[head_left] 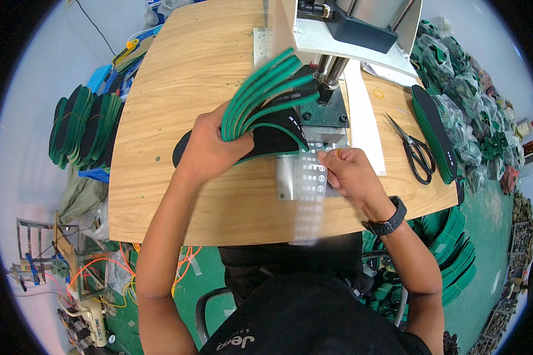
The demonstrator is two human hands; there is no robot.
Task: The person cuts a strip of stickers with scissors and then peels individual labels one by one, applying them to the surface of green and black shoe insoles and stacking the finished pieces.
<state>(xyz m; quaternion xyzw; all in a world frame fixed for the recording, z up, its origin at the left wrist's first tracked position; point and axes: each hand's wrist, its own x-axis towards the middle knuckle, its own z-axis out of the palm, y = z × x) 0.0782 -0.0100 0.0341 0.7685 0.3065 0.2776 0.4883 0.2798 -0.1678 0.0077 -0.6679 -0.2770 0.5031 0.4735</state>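
Observation:
My left hand point(210, 147) is closed round a fanned bundle of green-edged black shoe insoles point(263, 89), thumb on the near side. The lowest black insole point(272, 137) of the bundle reaches toward the metal base of a small press point(324, 112). My right hand point(350, 171), with a black watch on its wrist, pinches the edge of a clear film strip point(310, 192) with white printed marks. The strip crosses the metal plate point(287, 183) and hangs over the table's front edge, where it is blurred. Its far end lies close to the insole's tip.
Black-handled scissors point(417, 155) lie on the wooden table point(160, 201), right of the press. Beyond them rests another insole stack point(435, 133). More insoles point(83, 127) stand past the left edge. Bagged green pieces point(468, 100) are piled at the right, with cables point(109, 266) on the floor at left.

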